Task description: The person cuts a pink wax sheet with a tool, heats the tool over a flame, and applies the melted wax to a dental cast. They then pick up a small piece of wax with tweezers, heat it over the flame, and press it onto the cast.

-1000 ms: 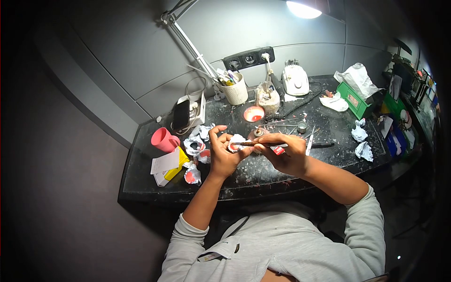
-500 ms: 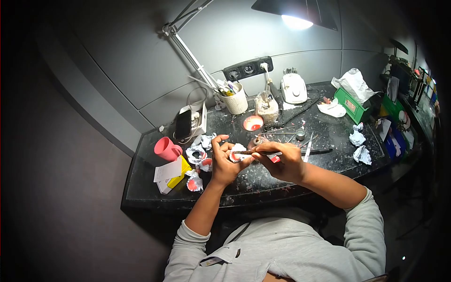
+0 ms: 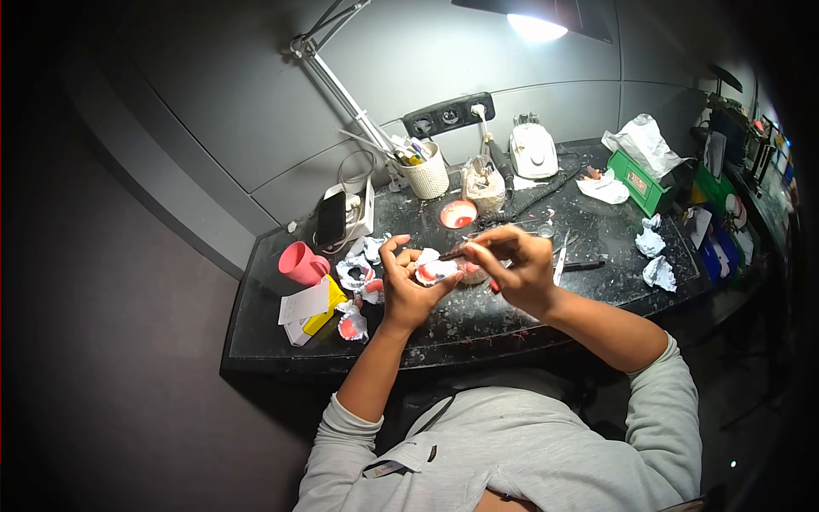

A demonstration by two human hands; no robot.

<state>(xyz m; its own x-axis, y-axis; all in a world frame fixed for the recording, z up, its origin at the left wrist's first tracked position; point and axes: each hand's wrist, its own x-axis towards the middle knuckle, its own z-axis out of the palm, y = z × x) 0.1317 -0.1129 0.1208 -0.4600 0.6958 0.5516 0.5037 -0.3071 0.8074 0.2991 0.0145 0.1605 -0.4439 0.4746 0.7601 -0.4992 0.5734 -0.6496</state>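
My left hand [image 3: 408, 297] is closed around a white plaster dental model [image 3: 438, 272] with pink wax on it, held up over the front of the bench. Just to its right, my right hand [image 3: 529, 277] pinches a slim dark-handled tool [image 3: 454, 253], whose front end overlaps the model's upper edge. The tool's exact tip does not show clearly. More white plaster models with pink wax lie left of my left hand, among them one ring-shaped model [image 3: 351, 273] and a lower one [image 3: 352, 325]. Beyond my hands sits a small dish of red wax [image 3: 458, 214].
A pink mug [image 3: 300, 264], a yellow-and-white box [image 3: 317, 320] and a phone [image 3: 332, 220] occupy the left side. At the back stand a pen holder [image 3: 426, 175] and a white control unit [image 3: 534, 152]. Crumpled paper [image 3: 659, 273] and a green box [image 3: 641, 183] are on the right.
My right hand has lifted and turned, and the tool has shifted from across the model's face to its upper edge. The pink-and-white face of the model shows more now.
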